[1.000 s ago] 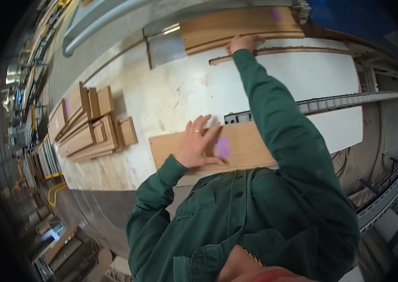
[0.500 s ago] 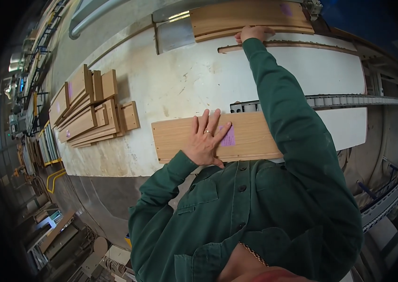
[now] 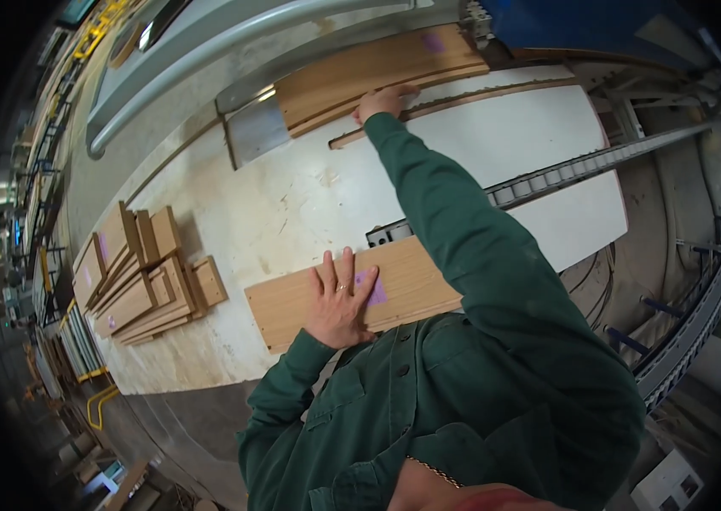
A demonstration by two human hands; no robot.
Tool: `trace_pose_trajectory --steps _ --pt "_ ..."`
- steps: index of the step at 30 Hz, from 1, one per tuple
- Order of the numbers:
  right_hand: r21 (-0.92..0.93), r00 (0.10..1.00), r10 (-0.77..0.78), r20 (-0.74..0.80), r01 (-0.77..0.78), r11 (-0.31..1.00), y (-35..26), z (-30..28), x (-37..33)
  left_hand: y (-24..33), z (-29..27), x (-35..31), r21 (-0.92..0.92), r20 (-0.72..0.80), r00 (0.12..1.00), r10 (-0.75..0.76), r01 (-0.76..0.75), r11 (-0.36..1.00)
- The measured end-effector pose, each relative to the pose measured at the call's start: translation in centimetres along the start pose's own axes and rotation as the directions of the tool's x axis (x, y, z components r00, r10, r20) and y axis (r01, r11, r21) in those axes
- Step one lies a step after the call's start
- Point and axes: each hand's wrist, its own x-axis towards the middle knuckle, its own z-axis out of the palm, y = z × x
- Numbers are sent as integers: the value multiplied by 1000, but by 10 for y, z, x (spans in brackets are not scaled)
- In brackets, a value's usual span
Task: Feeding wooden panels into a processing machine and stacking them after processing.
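Left hand: fingers spread flat, pinning the near tan wooden board to the white worktop.
Right hand: fingers curled on the far wooden board, steadying it.

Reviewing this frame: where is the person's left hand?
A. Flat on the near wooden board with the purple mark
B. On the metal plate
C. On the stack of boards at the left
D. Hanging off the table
A: the left hand lies palm down, fingers spread, on the near wooden board beside its purple mark.
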Motion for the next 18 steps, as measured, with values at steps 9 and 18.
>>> trace_pose_trajectory --steps 9,18 --pt "-75 979 -88 -183 76 994 17 -1 37 8 0 9 45 -22 1000 13 -12 999" --pt "-46 987 -57 -153 51 998 8 -12 33 7 3 5 25 6 1000 -24 24 999"
